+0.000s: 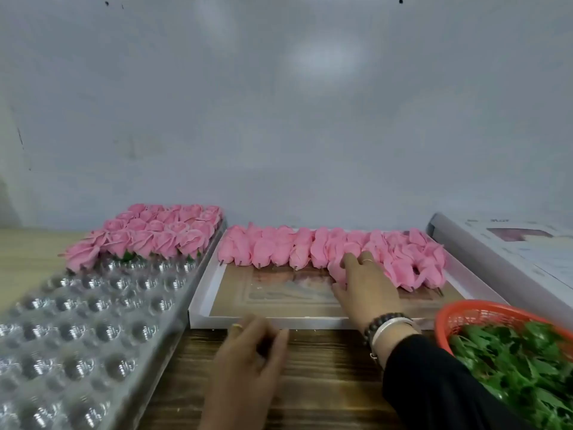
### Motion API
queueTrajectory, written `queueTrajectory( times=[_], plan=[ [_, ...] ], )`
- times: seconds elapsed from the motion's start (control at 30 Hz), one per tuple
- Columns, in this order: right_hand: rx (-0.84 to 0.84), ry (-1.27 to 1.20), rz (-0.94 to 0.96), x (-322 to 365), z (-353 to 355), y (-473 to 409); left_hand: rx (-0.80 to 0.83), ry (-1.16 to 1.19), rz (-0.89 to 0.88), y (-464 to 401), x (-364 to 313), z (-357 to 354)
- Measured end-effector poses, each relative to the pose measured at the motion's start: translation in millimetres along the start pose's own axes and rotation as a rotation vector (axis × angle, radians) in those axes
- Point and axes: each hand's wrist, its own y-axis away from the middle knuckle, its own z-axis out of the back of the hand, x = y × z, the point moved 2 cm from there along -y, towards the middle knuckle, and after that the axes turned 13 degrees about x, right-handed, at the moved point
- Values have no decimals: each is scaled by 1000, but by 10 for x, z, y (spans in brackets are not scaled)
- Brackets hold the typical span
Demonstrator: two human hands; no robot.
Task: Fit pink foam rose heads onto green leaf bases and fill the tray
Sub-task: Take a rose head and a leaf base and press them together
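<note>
Clear plastic tray (93, 330): lies at the left of the wooden table (325, 367), its domed cups bare in the near rows.
Finished roses (155, 234): fill the tray's far rows, pink heads upright, green leaves showing beneath the front row.
Shallow white box (198, 305): sits just right of the tray, its printed floor bare in the near half.
Left hand (248, 367): hovers over the table in front of the box, fingers loosely curled, holding nothing (a ring shows on one finger).
Loose pink foam rose heads (279, 248): lie on their sides in rows across the far half of the box, stems pointing toward the viewer.
Right hand (366, 287): reaches into the box, fingers curled round a rose head (336, 270) at the front of the pile (beaded and white bracelets at the wrist, black sleeve behind).
Orange basket (465, 315): stands at the near right, heaped with green leaf bases (521, 367).
Printed box lid (511, 249): rests at the far right, beside the white box.
</note>
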Motion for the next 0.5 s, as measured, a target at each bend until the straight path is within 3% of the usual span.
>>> queueTrajectory(
  times=[0.1, 0.2, 0.5],
  plan=[
    [33, 85, -37, 20, -18, -96, -161, -250, -85, -55, -17, 101],
    [88, 90, -61, 32, -58, -159, -129, -444, -114, -71, 32, 9],
    [86, 90, -98, 19, -88, -316, -138, -476, -99, -70, 103, -45]
  ],
)
